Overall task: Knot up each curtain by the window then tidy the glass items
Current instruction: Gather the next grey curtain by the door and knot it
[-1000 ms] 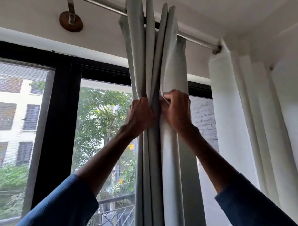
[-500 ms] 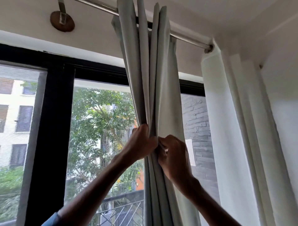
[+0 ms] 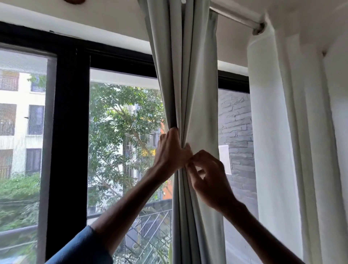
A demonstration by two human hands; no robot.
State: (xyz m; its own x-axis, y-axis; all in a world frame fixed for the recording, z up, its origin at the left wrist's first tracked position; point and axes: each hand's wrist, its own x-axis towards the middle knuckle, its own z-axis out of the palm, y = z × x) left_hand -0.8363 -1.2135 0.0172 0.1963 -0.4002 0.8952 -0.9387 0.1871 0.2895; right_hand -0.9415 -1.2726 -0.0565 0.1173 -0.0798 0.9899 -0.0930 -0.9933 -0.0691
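A pale grey curtain [image 3: 190, 79] hangs gathered in folds from a metal rod [image 3: 239, 17] in front of the window. My left hand [image 3: 170, 151] grips the bunched folds from the left side at mid height. Just below and to the right of it, my right hand [image 3: 209, 176] has its fingers curled and pinches the front fold of the curtain. The two hands touch at the fingertips. No glass items are in view.
A black window frame [image 3: 66, 116] stands left of the curtain, with trees and buildings outside. A white sheer curtain [image 3: 271, 120] hangs at the right by the white wall. A brown rod bracket [image 3: 74, 1] shows at the top edge.
Both hands have slid down the grey curtain from near its upper part to mid height. The right hand has shifted from a flat grasp to a pinch on the front fold.
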